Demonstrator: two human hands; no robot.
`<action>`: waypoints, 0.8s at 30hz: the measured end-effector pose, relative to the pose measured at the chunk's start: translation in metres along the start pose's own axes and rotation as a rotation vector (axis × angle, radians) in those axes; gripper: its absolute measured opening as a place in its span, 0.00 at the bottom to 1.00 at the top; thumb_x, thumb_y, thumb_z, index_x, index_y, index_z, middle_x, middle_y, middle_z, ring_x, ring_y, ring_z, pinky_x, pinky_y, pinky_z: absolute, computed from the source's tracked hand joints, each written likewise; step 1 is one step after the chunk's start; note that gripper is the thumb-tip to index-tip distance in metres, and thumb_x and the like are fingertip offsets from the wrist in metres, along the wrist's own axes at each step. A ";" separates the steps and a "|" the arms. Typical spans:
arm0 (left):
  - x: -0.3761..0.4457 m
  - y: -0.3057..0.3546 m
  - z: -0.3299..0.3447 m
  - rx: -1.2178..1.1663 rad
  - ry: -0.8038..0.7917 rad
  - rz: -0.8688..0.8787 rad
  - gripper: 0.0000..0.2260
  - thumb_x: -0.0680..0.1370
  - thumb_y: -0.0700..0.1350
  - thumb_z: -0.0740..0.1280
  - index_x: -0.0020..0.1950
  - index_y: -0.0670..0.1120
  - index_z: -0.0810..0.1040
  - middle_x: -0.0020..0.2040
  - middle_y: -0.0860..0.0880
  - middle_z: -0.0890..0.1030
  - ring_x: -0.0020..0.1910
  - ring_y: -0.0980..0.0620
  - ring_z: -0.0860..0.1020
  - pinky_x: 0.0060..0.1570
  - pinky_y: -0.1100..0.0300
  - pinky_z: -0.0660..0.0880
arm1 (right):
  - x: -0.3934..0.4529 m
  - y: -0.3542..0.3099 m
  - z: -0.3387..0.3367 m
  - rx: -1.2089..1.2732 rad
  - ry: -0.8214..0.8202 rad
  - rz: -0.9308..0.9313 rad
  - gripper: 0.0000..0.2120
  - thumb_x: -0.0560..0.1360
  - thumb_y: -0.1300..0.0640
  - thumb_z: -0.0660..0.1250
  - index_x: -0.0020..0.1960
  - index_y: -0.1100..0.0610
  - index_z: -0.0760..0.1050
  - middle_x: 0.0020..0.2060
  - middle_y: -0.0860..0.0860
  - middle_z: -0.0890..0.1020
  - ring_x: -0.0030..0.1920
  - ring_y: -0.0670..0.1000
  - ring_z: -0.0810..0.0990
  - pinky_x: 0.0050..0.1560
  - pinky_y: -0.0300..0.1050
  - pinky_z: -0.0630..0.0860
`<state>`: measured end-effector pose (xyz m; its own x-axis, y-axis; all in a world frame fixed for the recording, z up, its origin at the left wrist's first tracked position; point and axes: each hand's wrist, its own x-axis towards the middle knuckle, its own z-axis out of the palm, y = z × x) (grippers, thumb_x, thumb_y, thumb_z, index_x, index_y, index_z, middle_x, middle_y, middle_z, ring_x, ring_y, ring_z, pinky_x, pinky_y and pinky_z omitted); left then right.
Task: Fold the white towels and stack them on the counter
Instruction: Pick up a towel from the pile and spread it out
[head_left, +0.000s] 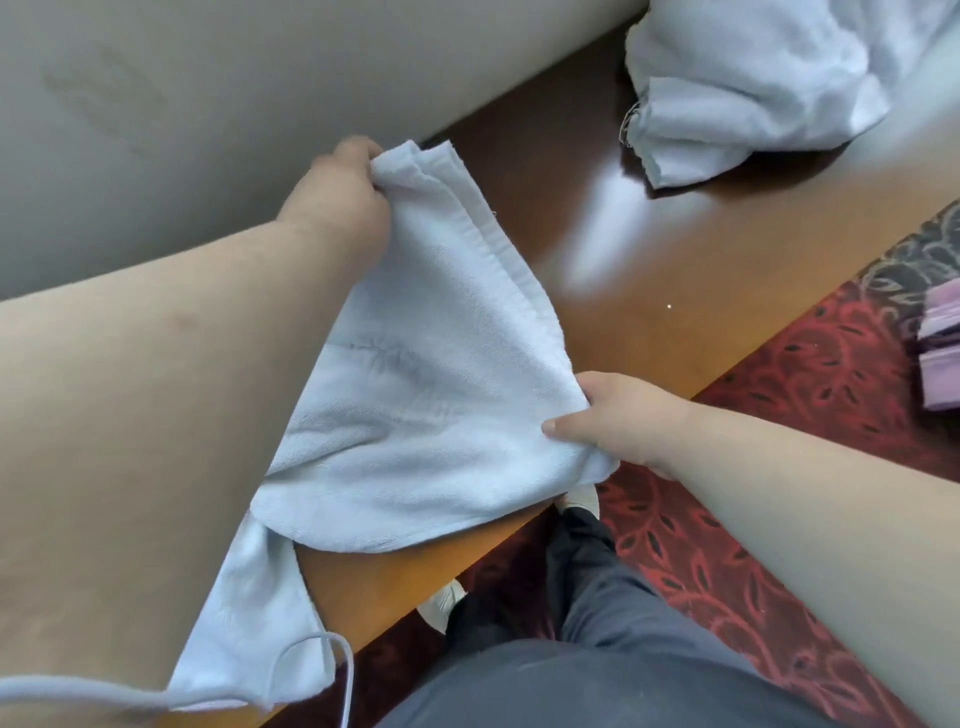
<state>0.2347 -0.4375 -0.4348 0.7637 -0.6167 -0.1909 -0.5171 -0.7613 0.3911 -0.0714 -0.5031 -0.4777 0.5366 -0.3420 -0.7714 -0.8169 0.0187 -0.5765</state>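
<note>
A white towel (431, 374), doubled over, is stretched between my two hands above the brown wooden counter (649, 270). My left hand (343, 192) grips its far corners close to the wall. My right hand (618, 415) pinches the near corners at the counter's front edge, thumb on top. The towel's lower fold hangs over my left forearm and the counter edge. Another white towel (249, 629) lies under my left arm at the counter's near end. A crumpled heap of white towels (743, 88) sits at the far right of the counter.
A beige wall (208, 104) runs along the back of the counter. Red patterned carpet (805, 374) covers the floor to the right, with a pinkish stack (943, 358) at the right edge. My legs and white shoes (579, 499) stand below. A white cord (343, 670) hangs near the bottom left.
</note>
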 end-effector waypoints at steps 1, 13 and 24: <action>0.004 0.004 0.005 0.029 -0.064 -0.045 0.24 0.77 0.44 0.59 0.73 0.57 0.63 0.69 0.42 0.68 0.60 0.38 0.73 0.58 0.49 0.71 | 0.002 0.002 -0.002 0.034 0.017 0.002 0.12 0.72 0.51 0.74 0.54 0.48 0.79 0.48 0.47 0.85 0.49 0.50 0.84 0.53 0.52 0.81; -0.193 0.024 0.068 -0.135 -0.114 0.316 0.42 0.67 0.66 0.70 0.76 0.54 0.57 0.69 0.50 0.67 0.68 0.52 0.65 0.67 0.58 0.64 | 0.029 -0.078 0.001 0.842 -0.254 -0.109 0.11 0.81 0.61 0.62 0.62 0.59 0.75 0.50 0.57 0.85 0.53 0.58 0.84 0.59 0.58 0.79; -0.126 -0.001 0.005 -0.445 0.130 -0.284 0.10 0.77 0.62 0.58 0.50 0.61 0.76 0.39 0.59 0.78 0.38 0.59 0.76 0.31 0.61 0.67 | 0.068 -0.072 -0.012 0.505 0.263 0.054 0.07 0.77 0.45 0.65 0.46 0.48 0.73 0.45 0.51 0.84 0.47 0.52 0.84 0.47 0.50 0.81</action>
<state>0.1370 -0.3602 -0.4153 0.9054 -0.3482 -0.2428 -0.0915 -0.7186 0.6893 0.0214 -0.5390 -0.4853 0.3733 -0.5493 -0.7476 -0.6045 0.4673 -0.6452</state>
